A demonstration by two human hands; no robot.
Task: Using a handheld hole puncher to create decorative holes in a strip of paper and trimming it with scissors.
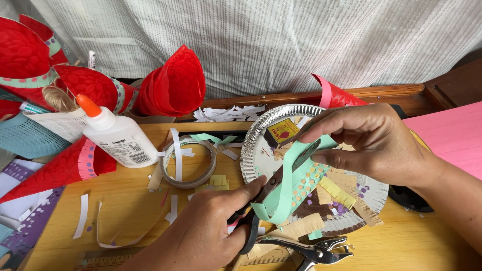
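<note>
Mint-green paper strip (293,183) lies between both hands above the silver paper plate (261,135). Left hand (206,233) is closed around the scissors (266,195), blades at the strip. Right hand (374,143) pinches the strip's upper end.

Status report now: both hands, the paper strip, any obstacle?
Left hand grips scissors. Right hand holds mint paper strip, blades on it. Silver paper plate beneath; nothing blocking.
</note>
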